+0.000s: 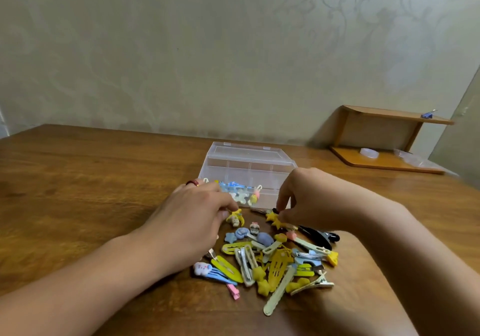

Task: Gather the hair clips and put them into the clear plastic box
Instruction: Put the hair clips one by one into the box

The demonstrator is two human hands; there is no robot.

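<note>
On the wooden table point(78, 180), just in front of the open clear box point(246, 164), our left hand point(192, 221) pinches a small yellow clip point(235, 217) and our right hand point(306, 200) pinches a yellow star clip point(274, 220) at the far edge of the clip pile point(275, 260). A few clips already lie in the box. We judge either pinched clip could snag its neighbours and drag them off the pile.

One clear plastic box point(248, 165) stands on the far side of one wooden table point(78, 180). About two dozen hair clips point(275, 260) lie heaped near it, with roughly four more clips point(240, 193) inside. Two hands, the left hand point(192, 221) and the right hand point(311, 198), are present, and one wooden shelf point(389, 141) stands far right.
</note>
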